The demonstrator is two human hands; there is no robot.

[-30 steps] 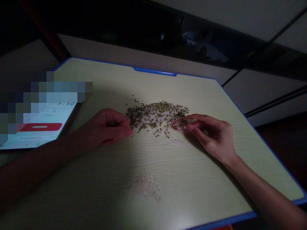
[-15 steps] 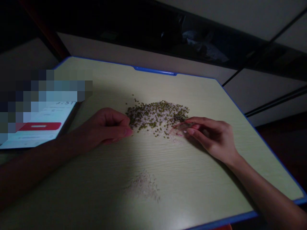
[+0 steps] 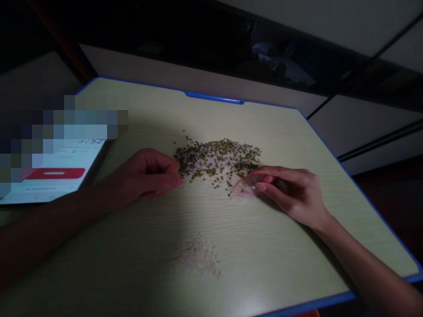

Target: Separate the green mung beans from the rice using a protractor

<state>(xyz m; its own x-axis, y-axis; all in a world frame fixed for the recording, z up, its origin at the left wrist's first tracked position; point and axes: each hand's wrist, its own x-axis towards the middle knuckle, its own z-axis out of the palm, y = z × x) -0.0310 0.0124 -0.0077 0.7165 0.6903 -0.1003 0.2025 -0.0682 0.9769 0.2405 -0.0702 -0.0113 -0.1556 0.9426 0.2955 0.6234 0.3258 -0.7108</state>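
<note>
A mixed pile of green mung beans and pale rice grains [image 3: 218, 154] lies on the table [image 3: 139, 246]. At its left edge rests my left hand [image 3: 152, 172], closed, thumb pressed against the curled fingers; whatever they may hold is hidden. My right hand [image 3: 291, 189] pinches a clear plastic protractor [image 3: 246, 184] with pink markings between thumb and fingers. The protractor's curved edge is at the pile's near right side, over some rice. Nearer to me is a separate small heap of rice [image 3: 196, 257].
A lit tablet-like screen [image 3: 53, 187], partly blurred out, stands at the left beside my forearm. The table has a blue rim with a raised blue handle [image 3: 214, 97] at the far side. Behind it is a cabinet front [image 3: 373, 127] with dark glossy panels.
My right hand has shifted slightly towards me, and the protractor has moved down and left with it, showing more of its face. My left hand has barely moved.
</note>
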